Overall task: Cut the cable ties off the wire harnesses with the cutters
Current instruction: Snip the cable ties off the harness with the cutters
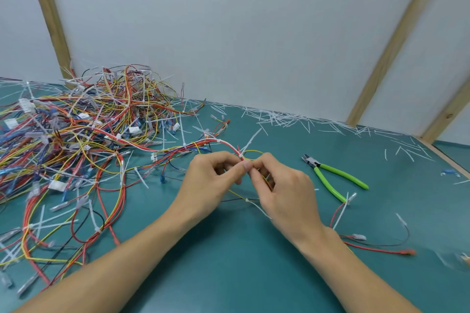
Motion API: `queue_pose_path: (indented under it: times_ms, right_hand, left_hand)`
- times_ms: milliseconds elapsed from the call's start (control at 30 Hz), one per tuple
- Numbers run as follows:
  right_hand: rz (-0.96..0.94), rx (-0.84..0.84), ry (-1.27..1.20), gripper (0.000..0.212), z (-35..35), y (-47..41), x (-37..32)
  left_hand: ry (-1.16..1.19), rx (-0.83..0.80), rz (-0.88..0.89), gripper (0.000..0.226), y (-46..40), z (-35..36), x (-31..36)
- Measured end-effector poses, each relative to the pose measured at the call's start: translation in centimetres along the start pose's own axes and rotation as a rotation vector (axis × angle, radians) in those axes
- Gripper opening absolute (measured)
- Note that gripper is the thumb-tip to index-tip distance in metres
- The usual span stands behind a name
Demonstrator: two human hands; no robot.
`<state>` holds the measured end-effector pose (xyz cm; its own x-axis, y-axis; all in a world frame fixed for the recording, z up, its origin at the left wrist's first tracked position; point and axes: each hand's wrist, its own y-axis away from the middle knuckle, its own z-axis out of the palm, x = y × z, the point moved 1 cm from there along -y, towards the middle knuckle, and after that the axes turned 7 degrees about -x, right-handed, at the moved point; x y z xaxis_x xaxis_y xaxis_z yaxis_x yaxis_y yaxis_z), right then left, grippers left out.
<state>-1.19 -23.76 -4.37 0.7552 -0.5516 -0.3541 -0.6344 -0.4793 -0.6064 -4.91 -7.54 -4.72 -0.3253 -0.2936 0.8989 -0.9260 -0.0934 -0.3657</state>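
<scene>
A wire harness (218,142) of red, white and yellow wires arcs over the middle of the green table. My left hand (211,180) and my right hand (282,193) meet on it, fingertips pinching the bundle beside a white cable tie (241,155) whose tail sticks up to the right. The cutters (333,176), with bright green handles, lie on the table to the right of my right hand, apart from it, jaws pointing up-left. Another white tie (256,206) hangs on the wires below my right hand.
A big tangled pile of harnesses (76,134) fills the left side. Cut tie tails (292,119) litter the table along the white back wall (229,20). Loose red and black wires (376,246) lie at the right. The table's wooden edge (447,160) runs at far right.
</scene>
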Motion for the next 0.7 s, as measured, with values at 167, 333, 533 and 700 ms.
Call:
queue_pose_path:
  times_ms: [167, 333, 533, 700]
  right_hand:
    - [-0.029, -0.042, 0.020, 0.007, -0.5, 0.2, -0.4]
    - [-0.050, -0.034, 0.010, 0.010, -0.5, -0.2, 0.2]
    - [0.237, -0.093, -0.223, 0.079, -0.5, -0.3, 1.6]
    - [0.369, -0.299, -0.179, 0.047, -0.6, -0.3, 2.1]
  left_hand:
    - [0.062, 0.018, -0.051, 0.028, -0.3, -0.4, -0.1]
    - [0.043, 0.102, -0.068, 0.030, -0.4, -0.8, -0.6]
    - [0.109, 0.218, -0.159, 0.027, -1.1, -2.0, -1.6]
    - [0.172, 0.238, -0.186, 0.026, -1.2, -2.2, -1.8]
